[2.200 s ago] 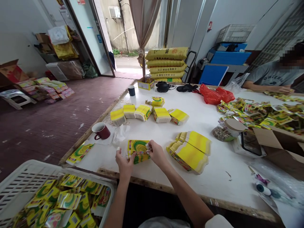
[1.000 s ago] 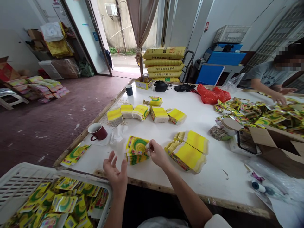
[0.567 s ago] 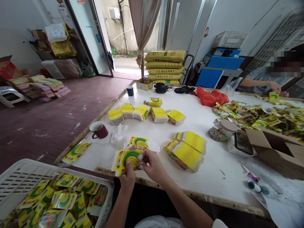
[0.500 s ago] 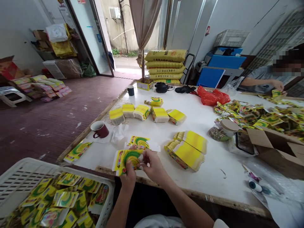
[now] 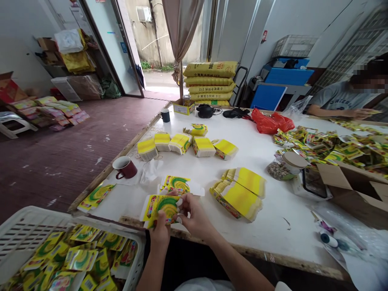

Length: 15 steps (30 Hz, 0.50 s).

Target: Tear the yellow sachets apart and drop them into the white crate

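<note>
My left hand (image 5: 161,231) grips a yellow printed carton (image 5: 153,205) with a green spiral on its face, thumb on the front and fingers behind. At its right end, the fingers of my right hand (image 5: 196,218) are closed in a pinch on the carton's open edge; exactly what the fingertips hold is partly hidden. Just beyond lie more flat yellow cartons (image 5: 174,184) with white flaps. To the right, on the table (image 5: 273,218), two rows of stacked flat cartons (image 5: 242,190) lean together.
A white basket (image 5: 39,222) of yellow packets stands at lower left. A maroon mug (image 5: 129,168), carton bundles (image 5: 203,146), a red bag (image 5: 269,121), a lidded jar (image 5: 280,169) and a cardboard box (image 5: 342,178) occupy the table. Another person (image 5: 336,99) sits at far right, by heaped packets.
The carton and both my hands have shifted slightly left and down in view, still together. The other person's hands have moved right, holding a small yellow piece.
</note>
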{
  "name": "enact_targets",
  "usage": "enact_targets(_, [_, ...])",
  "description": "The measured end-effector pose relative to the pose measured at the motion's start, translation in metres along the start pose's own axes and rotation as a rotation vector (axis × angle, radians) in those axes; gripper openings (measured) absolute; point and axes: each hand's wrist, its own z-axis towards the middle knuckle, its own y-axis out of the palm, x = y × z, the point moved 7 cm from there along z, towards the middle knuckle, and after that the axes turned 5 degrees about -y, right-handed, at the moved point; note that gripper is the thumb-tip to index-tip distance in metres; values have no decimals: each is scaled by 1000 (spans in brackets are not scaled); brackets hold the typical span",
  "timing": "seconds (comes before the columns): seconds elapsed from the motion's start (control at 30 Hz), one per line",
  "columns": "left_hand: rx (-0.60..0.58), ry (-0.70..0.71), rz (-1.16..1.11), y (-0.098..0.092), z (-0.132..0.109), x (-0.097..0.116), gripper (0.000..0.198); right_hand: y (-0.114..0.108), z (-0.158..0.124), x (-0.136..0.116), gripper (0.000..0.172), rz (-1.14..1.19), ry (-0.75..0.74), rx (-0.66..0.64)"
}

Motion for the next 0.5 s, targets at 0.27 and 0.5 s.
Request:
enact_targets(0.27, [-8,13,-374,15,-4,43,61,32,-13,7,49,153,104,-186])
enact_targets(0.5, [75,13,-162,1,10,29,75,18,-9,9,38,-159,-22,-83])
